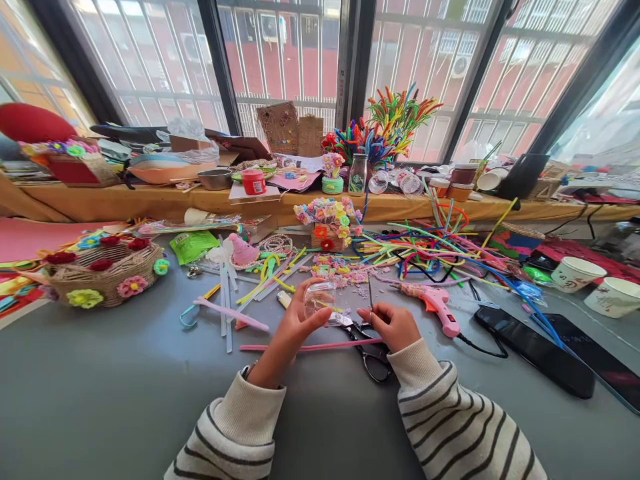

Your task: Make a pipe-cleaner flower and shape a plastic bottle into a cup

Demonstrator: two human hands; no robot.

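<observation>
My left hand (295, 320) is wrapped round a small clear plastic cup (320, 297), which lies tilted in the fingers. My right hand (393, 325) pinches a thin dark stick-like piece (371, 293) that points upward; its exact kind is too small to make out. A narrow gap separates the stick from the cup. Below and between the hands, black-handled scissors (376, 367) lie on the grey table (150, 400). A pink pipe cleaner (320, 346) lies across the table, passing by the scissors and under the left wrist.
A pink hot glue gun (440, 307) and two phones (535, 347) lie to the right, near paper cups (577, 275). Glue sticks (225, 300) are at left, beside a flower-trimmed woven basket (105, 273). Tangled pipe cleaners (425, 247) and a flower-filled box (327, 235) stand behind.
</observation>
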